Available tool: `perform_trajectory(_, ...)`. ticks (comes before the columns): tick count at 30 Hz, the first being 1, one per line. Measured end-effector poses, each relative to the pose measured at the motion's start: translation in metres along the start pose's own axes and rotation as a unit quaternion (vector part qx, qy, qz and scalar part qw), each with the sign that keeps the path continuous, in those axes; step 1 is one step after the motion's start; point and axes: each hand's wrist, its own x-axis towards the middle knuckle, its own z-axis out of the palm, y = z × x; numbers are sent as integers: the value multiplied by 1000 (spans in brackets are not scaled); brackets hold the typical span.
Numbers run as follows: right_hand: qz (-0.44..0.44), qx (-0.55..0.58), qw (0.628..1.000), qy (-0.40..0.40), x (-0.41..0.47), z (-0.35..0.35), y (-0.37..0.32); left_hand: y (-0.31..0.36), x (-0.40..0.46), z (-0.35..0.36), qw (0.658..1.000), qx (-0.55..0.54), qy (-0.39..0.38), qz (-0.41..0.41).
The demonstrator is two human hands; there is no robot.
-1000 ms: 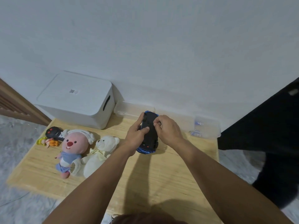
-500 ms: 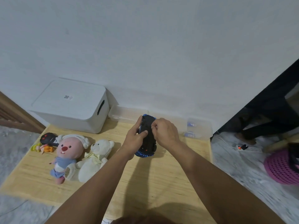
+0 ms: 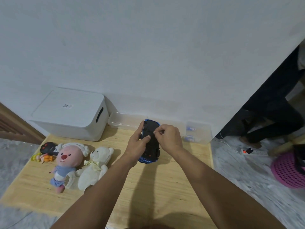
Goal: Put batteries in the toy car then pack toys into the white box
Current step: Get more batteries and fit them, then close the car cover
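Toy car: blue body, turned underside up so the black chassis faces the camera; held over the far middle of the wooden table, nose end toward the far edge.
Left hand: grips the car's left flank, fingers curled round the far side, thumb laid across the chassis.
Right hand: fingers curled, thumb and forefinger pinched together on the upper chassis. What they pinch is too small to tell.
White box: far left corner of the table, against the wall, lid on, slot handle in its right end, small printed label on the lid.
Clear tray: along the far edge, just right of the white box, partly behind the car.
Clear container: far right corner, holding small blue and white items; whether they are batteries cannot be told.
Pink plush: left side of the table, lying on its back, blue garment, white headwear.
White bear: touching the pink plush on its right side.
Black toy: left edge, beyond the pink plush, red spots on it.
Small yellow-orange figure: left edge, just in front of the black toy.
Pink basket: on the floor, well apart from the table's right edge.
Power strip: on the floor to the right, red light lit.
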Motion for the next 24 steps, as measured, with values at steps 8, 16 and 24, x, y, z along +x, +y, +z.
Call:
perform_trajectory(8,-96,-38,995,12,-6,-7,15,9,-3,10,1000,-4,6,3)
perform_trajectory(16,-152,-24,986,58,-8,-4,26,10,0,15,1000,-13,17,-13)
perform_trajectory(24,-163,-40,984,63,-6,-2,24,9,2,17,999,-40,27,-18)
